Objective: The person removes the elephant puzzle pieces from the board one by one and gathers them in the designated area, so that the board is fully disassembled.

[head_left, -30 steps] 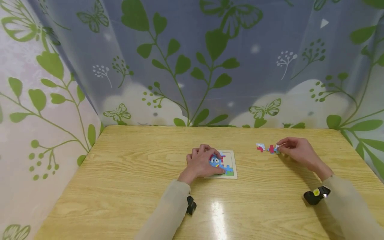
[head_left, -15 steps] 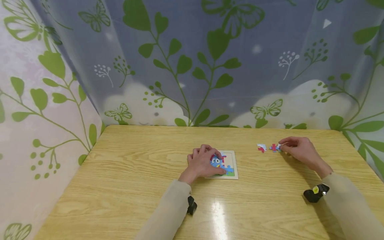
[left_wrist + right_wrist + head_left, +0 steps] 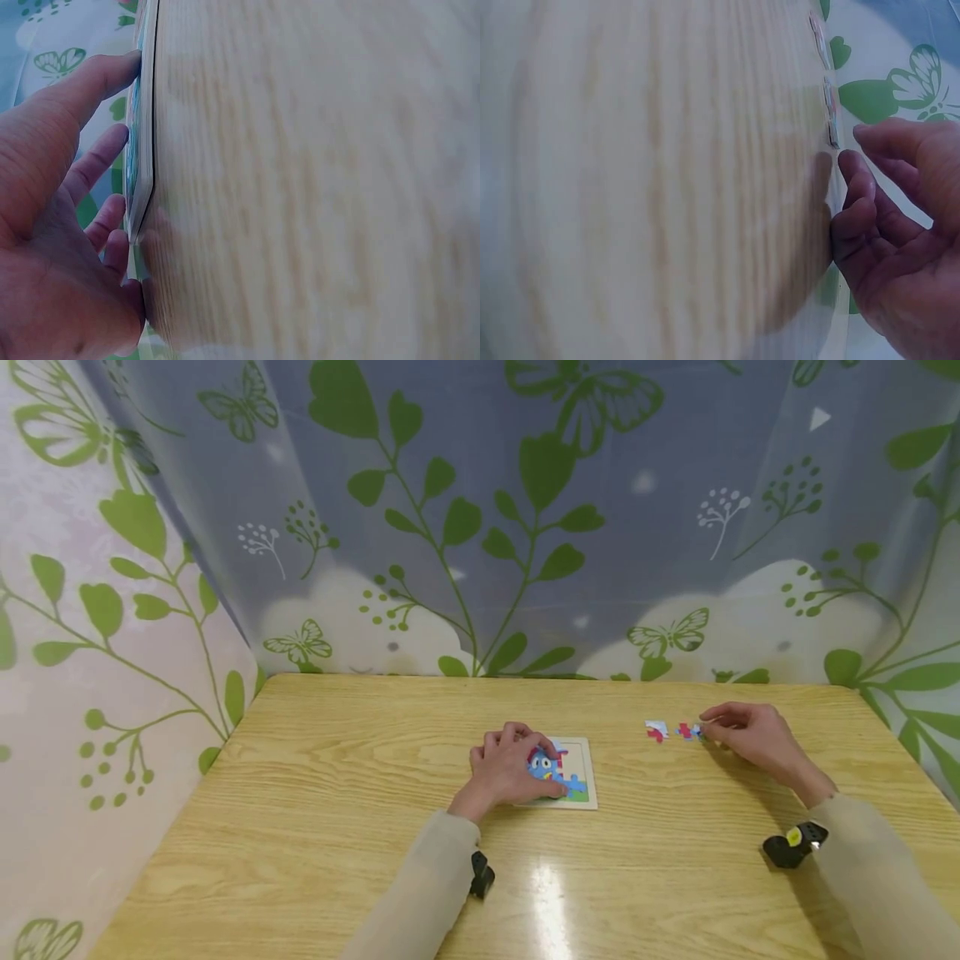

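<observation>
A small jigsaw puzzle board (image 3: pixel 592 777) with a pale frame lies flat on the table, and part of a blue cartoon face shows on it. Across its left side spreads my left hand (image 3: pixel 506 770); thumb and fingertips rest on the board (image 3: pixel 147 150), hiding that part. To the right, my right hand (image 3: pixel 753 743) is down at the table, thumb and index finger bent towards a red, white and blue puzzle piece (image 3: pixel 686 732). In the right wrist view the fingertips are right at that piece's end (image 3: pixel 833 135); I cannot tell whether they pinch it.
Another puzzle piece (image 3: pixel 656 730), white and red, lies just left of the one by my right hand. Wood-grain table (image 3: pixel 315 827) surrounds the board. A leaf-patterned curtain (image 3: pixel 450 527) rises behind the table's back edge, with a similar one on the left (image 3: pixel 82 693).
My right fingertips stay at the puzzle piece, with only slight movement there. The left hand keeps its place on the board. The head view has shifted a little.
</observation>
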